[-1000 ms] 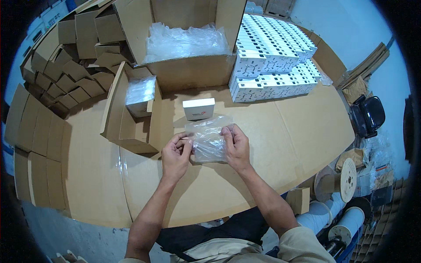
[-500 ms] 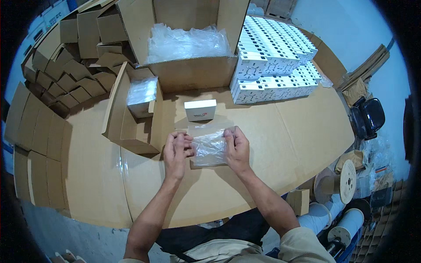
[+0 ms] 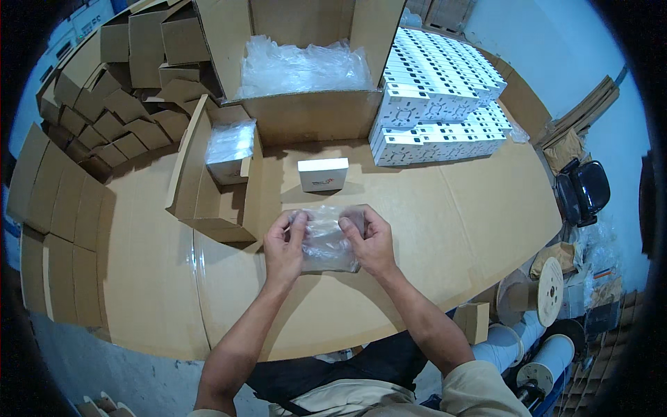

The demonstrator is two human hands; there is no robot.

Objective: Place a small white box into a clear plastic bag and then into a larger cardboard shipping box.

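Note:
A clear plastic bag (image 3: pixel 326 243) is stretched between my two hands above the cardboard-covered table. My left hand (image 3: pixel 285 244) pinches its left edge, thumb on top. On the opposite edge my right hand (image 3: pixel 370 240) grips the film, its thumb pressed inward from the side. The bag looks flat, with nothing visible inside. Just beyond it a small white box (image 3: pixel 323 174) stands on the table, touched by neither hand. To the left of that box is an open cardboard carton (image 3: pixel 251 198), partly filled with white boxes in clear wrap (image 3: pixel 230 149).
A large carton (image 3: pixel 306 115) of loose plastic bags (image 3: pixel 306 66) stands at the back. Stacked white boxes (image 3: pixel 439 147) rise at the back right. Folded-open brown cartons (image 3: pixel 104 128) pile up at the left. Cable reels (image 3: pixel 551 292) stand beyond the table's right edge.
My left hand has closed on the bag's left edge, its thumb now over the film. The right hand has shifted slightly left along with the bag. The view has moved a little.

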